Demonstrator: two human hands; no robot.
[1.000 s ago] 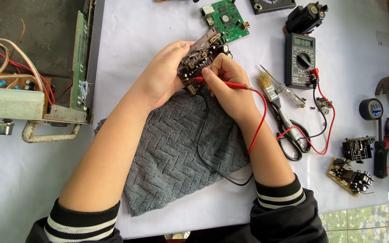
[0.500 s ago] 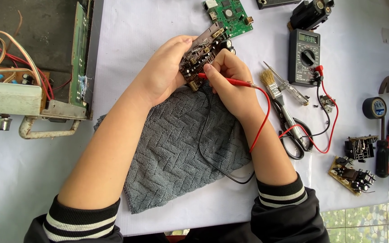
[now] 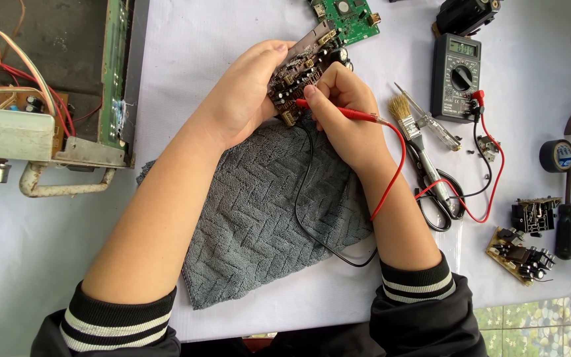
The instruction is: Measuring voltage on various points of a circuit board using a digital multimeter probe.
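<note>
Probing step: my left hand (image 3: 246,99) clamps the brown circuit board (image 3: 302,66) at twelve o'clock above the grey towel (image 3: 259,211); my right hand (image 3: 342,116) pinches the red probe (image 3: 338,112) against it. Next calls for steady tip contact.

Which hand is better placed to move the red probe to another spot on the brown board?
Right. The right hand already pinches the red probe with its tip against the brown circuit board, while the left hand is occupied gripping that board.
</note>
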